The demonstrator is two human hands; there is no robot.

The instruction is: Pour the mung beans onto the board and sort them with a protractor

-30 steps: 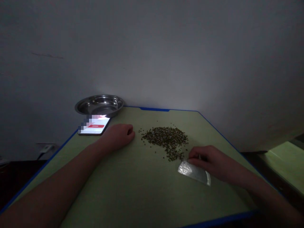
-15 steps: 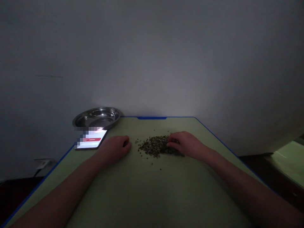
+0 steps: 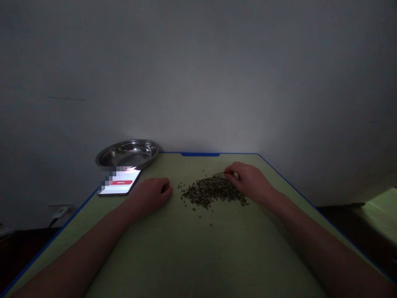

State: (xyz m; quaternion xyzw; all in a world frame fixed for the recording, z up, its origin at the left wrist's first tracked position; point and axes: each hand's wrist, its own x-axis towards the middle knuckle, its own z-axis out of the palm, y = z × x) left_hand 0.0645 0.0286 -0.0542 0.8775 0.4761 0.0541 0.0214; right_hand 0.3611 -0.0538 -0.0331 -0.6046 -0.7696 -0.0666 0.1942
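A loose pile of small dark brown grains, like seeds or dried beans [image 3: 211, 191], lies spread on the pale green table [image 3: 198, 252], with a few strays around it. My right hand [image 3: 246, 179] is at the pile's far right edge, thumb and fingers pinched together. From its fingertips a thin, pale, curved edge juts left over the grains; what it belongs to is too faint to make out. To the left of the pile rests my left hand [image 3: 153, 192], curled into a loose fist on the table, apart from the grains, with nothing visible in it.
A shiny steel basin [image 3: 149, 159] stands at the back left near the wall. In front of it lies a tablet or phone [image 3: 119, 188] with a lit screen, beside my left hand. Blue trim [image 3: 200, 154] edges the table. A wall socket with a plug [image 3: 60, 212] is at left.
My right hand has lifted off the pile and shifted slightly back and right, uncovering more grains at the right side. A thin pale edge now shows at its fingertips. My left hand stays put.
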